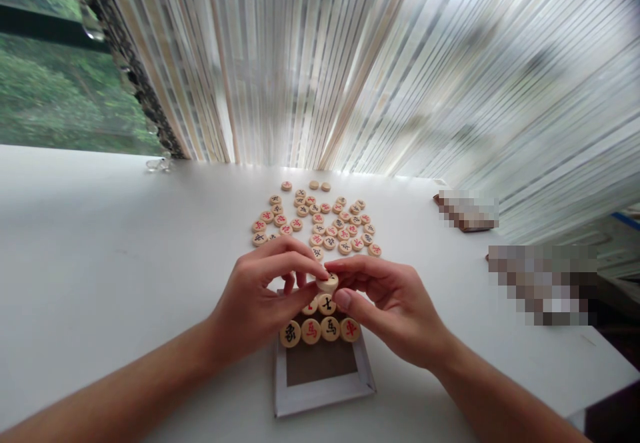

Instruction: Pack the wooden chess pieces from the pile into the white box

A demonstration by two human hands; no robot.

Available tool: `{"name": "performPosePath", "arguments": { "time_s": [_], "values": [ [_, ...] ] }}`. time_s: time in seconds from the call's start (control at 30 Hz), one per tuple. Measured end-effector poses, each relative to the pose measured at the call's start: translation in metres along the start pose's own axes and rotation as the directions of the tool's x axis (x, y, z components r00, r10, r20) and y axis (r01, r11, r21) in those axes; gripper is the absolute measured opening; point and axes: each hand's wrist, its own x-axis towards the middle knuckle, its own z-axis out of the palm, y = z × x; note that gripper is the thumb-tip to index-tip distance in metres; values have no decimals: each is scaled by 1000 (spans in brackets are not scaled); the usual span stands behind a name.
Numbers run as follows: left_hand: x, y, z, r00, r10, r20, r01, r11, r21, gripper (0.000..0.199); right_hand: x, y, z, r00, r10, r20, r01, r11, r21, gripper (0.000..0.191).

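Grip of the left hand [265, 283] pinches a round wooden piece [328, 284] at the far end of a shallow box [325, 399]; the right hand [397, 303] curves beside it, its hold impossible to tell. Nearer, 4 pieces [311, 331] form a row; loose pieces [343, 234] dot the white desk [125, 283] beyond.

"Your left forearm [135, 389] was bare all the way down to your left hand [270, 283]."

"Yes, and your right forearm [500, 396] matched; your right hand [390, 303] had slim, bare fingers [367, 268] and a rounded thumbnail [343, 298]."
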Motion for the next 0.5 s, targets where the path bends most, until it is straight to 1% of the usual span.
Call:
{"name": "performPosePath", "arguments": {
  "time_s": [0.1,0.2,0.3,0.4,0.5],
  "values": [
    [-1,0,-1,998,57,12,-57,998,27,24,1,0,-1,998,-56,-1,56,996,-66,24],
    [-1,-1,-2,995,92,35,-94,995,43,24,2,-1,-2,996,-82,19,84,989,-123,26],
    [-2,-1,-2,993,104,56,-108,992,69,22,3,-2,-3,996,-84,30,88,980,-176,26],
    [-1,1,-1,991,115,72,-121,989,82,19,3,-3,-4,994,-106,30,110,961,-254,21],
    [-1,4,0,992,100,71,-106,991,81,20,3,-4,-4,990,-140,28,142,938,-316,19]
  ]
}}
